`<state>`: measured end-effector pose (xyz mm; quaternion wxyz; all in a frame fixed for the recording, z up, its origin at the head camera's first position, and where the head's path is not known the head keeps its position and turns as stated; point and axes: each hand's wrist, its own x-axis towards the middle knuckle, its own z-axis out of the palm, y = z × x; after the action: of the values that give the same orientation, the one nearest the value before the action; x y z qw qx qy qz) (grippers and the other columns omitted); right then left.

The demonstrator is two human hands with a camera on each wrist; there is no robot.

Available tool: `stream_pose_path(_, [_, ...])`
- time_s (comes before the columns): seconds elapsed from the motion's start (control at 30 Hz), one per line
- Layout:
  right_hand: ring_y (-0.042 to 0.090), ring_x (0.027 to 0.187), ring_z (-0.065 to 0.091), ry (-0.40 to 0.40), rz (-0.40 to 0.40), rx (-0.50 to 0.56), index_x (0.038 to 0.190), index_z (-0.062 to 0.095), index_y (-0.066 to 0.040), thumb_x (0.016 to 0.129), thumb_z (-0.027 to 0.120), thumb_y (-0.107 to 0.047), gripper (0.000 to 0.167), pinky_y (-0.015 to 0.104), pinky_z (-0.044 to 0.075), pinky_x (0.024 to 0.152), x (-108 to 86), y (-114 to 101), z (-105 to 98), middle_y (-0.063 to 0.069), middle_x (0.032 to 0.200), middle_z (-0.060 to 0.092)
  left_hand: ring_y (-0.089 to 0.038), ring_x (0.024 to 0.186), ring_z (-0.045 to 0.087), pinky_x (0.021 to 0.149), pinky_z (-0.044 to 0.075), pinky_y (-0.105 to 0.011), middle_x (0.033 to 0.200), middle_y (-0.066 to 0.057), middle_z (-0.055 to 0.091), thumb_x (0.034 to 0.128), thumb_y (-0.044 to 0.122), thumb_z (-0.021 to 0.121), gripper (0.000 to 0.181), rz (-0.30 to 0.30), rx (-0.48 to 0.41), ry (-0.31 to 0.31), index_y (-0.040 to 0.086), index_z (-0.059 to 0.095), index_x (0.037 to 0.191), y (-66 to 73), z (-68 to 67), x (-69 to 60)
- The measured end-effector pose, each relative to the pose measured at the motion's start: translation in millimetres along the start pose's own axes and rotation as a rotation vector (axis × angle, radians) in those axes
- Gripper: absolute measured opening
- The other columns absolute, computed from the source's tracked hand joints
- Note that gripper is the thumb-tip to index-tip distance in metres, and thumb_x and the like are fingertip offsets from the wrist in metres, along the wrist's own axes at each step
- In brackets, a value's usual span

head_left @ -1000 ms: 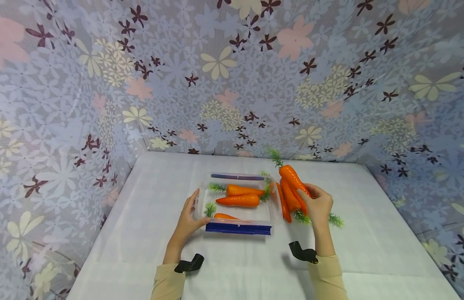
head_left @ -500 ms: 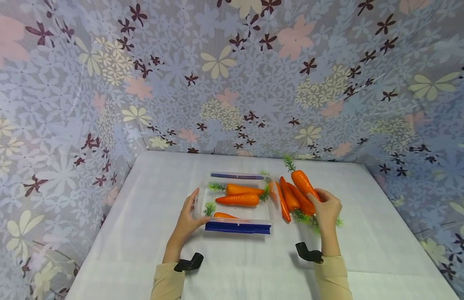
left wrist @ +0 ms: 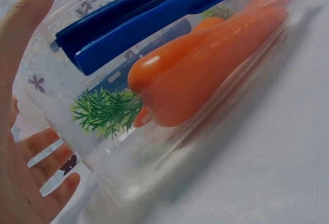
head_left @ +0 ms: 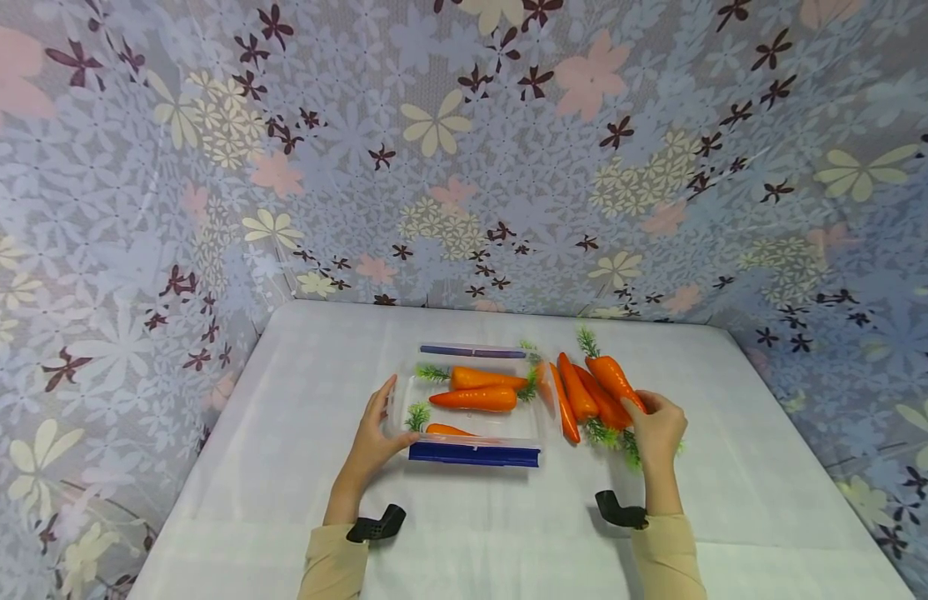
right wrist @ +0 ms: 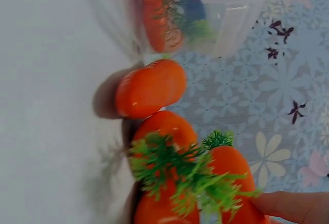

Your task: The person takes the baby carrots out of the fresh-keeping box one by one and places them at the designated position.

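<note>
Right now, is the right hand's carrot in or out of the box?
Out: the right hand holds the carrot to the right of the box.

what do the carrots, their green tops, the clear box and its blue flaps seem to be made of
Carrots: smooth, glossy, probably plastic or coated foam, given the highlights; the core is hidden.
Green tops: likely matte plastic, from their thin, stiff-looking sprigs.
Box: seemingly clear, slightly hazy plastic, as carrots show through its wall.
Blue flaps: smooth, opaque, probably plastic, with straight, molded-looking edges.
</note>
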<state>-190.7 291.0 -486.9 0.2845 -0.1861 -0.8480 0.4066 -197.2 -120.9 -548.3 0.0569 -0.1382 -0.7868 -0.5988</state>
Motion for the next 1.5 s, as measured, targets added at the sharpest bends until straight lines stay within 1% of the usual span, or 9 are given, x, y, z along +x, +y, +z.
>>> stream_pose_path(0.13, [0.032, 0.080, 0.065, -0.012, 0.003, -0.023, 0.104, 0.069, 0.010, 0.083, 0.070, -0.006, 0.026, -0.002, 0.030, 0.056, -1.5, 5.7, 1.3, 0.031, 0.098, 0.068, -0.040, 0.130, 0.039, 0.106, 0.032, -0.061, 0.149, -0.022, 0.033, 0.0732, 0.024, 0.078, 0.096, 0.003, -0.005, 0.006, 0.018, 0.024, 0.152, 0.1, 0.2, -0.5])
stream_pose_path(0.2, [0.041, 0.087, 0.064, -0.020, 0.006, -0.030, 0.105, 0.068, 0.011, 0.083, 0.069, -0.005, 0.027, -0.002, 0.030, 0.056, -2.2, 7.8, 1.2, 0.032, 0.099, 0.068, -0.040, 0.130, 0.038, 0.106, 0.032, -0.061, 0.149, -0.022, 0.033, 0.0733, 0.023, 0.078, 0.096, -0.001, -0.010, 0.007, 0.018, 0.024, 0.152, 0.6, 0.3, -0.6])
stream_pose_path(0.4, [0.040, 0.083, 0.064, -0.021, 0.010, -0.085, 0.104, 0.069, 0.010, 0.081, 0.071, -0.006, 0.028, 0.014, 0.038, 0.059, -2.7, 11.7, 0.4, 0.032, 0.098, 0.068, -0.040, 0.130, 0.038, 0.107, 0.033, -0.058, 0.151, -0.021, 0.031, 0.0734, 0.016, 0.077, 0.096, -0.034, 0.021, 0.005, 0.019, 0.023, 0.152, 3.5, 0.6, 0.1])
stream_pose_path(0.57, [0.031, 0.067, 0.061, -0.041, 0.037, -0.121, 0.104, 0.068, 0.010, 0.081, 0.070, -0.006, 0.028, 0.018, 0.039, 0.050, -0.7, 18.0, -0.2, 0.033, 0.097, 0.067, -0.048, 0.130, 0.036, 0.107, 0.031, -0.062, 0.148, -0.029, 0.030, 0.0731, 0.010, 0.076, 0.094, -0.039, -0.009, -0.011, 0.007, 0.023, 0.151, 26.8, -2.6, -2.6])
stream_pose_path(0.8, [0.044, 0.089, 0.062, -0.103, 0.061, -0.174, 0.106, 0.066, 0.011, 0.081, 0.069, -0.010, 0.033, 0.046, 0.048, 0.071, -0.4, 25.2, -0.6, 0.033, 0.102, 0.065, -0.048, 0.129, 0.036, 0.107, 0.032, -0.061, 0.147, -0.030, 0.031, 0.0738, 0.010, 0.075, 0.093, -0.049, -0.011, -0.024, 0.004, 0.023, 0.151, 48.4, -6.6, -6.5])
stream_pose_path(0.9, [0.044, 0.088, 0.062, -0.137, 0.074, -0.205, 0.107, 0.065, 0.011, 0.081, 0.069, -0.012, 0.035, 0.043, 0.049, 0.067, -1.1, 27.8, -1.7, 0.033, 0.102, 0.065, -0.049, 0.129, 0.036, 0.107, 0.031, -0.061, 0.147, -0.031, 0.031, 0.0735, 0.007, 0.074, 0.093, -0.049, -0.019, -0.022, 0.003, 0.023, 0.151, 49.2, -6.3, -6.4])
stream_pose_path(1.03, [0.043, 0.085, 0.062, -0.161, 0.083, -0.227, 0.105, 0.066, 0.010, 0.080, 0.070, -0.012, 0.034, 0.034, 0.045, 0.058, -1.2, 30.5, -3.3, 0.032, 0.101, 0.065, -0.050, 0.129, 0.035, 0.107, 0.031, -0.062, 0.146, -0.031, 0.031, 0.0736, 0.007, 0.074, 0.093, -0.043, -0.024, -0.023, 0.003, 0.023, 0.151, 47.8, -5.9, -6.3])
stream_pose_path(1.23, [0.044, 0.087, 0.061, -0.217, 0.095, -0.244, 0.104, 0.066, 0.011, 0.079, 0.069, -0.013, 0.034, 0.034, 0.043, 0.058, -0.8, 32.9, -5.3, 0.031, 0.101, 0.066, -0.051, 0.129, 0.035, 0.107, 0.030, -0.063, 0.146, -0.032, 0.030, 0.0739, 0.009, 0.074, 0.093, -0.039, -0.032, -0.030, 0.002, 0.022, 0.151, 45.9, -5.9, -6.3])
stream_pose_path(1.5, [0.045, 0.088, 0.061, -0.174, 0.081, -0.234, 0.104, 0.066, 0.010, 0.081, 0.068, -0.013, 0.033, 0.041, 0.047, 0.063, -1.5, 29.8, -5.4, 0.031, 0.101, 0.066, -0.040, 0.130, 0.038, 0.107, 0.032, -0.059, 0.150, -0.022, 0.032, 0.0731, 0.020, 0.079, 0.097, -0.028, -0.008, -0.006, 0.018, 0.023, 0.152, 2.3, -0.7, 0.6])
